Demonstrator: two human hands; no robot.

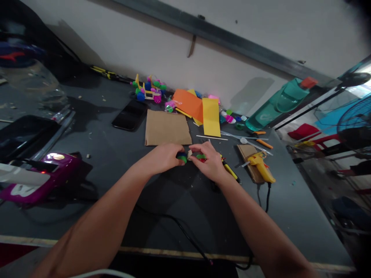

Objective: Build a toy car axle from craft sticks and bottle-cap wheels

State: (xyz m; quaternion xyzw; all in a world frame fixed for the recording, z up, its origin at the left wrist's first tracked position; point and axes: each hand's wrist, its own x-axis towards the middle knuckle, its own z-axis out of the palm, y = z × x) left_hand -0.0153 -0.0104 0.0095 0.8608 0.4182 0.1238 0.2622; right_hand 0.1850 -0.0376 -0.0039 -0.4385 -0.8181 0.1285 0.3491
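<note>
Plastic piece (182, 156) (half hidden) between left hand (164, 158), right hand (207, 162).

1 head-worn camera looks forward and down at the hands (165, 157).

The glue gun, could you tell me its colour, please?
The glue gun is yellow, head view.

This is a small craft workshop, set up around a dark counter (255, 227) speckled with scraps and offcuts. A yellow hot glue gun (259, 164) rests on a cardboard offcut (246, 152), near thin wooden sticks (211, 137). Further along lie a brown cardboard sheet (167, 128), orange card (187, 105), yellow card (211, 117) and small green and blue plastic pieces (182, 156). A plain white wall (232, 50) runs behind, with a pedestal fan (354, 123) and a red plastic chair (304, 133) off to the right.
</note>
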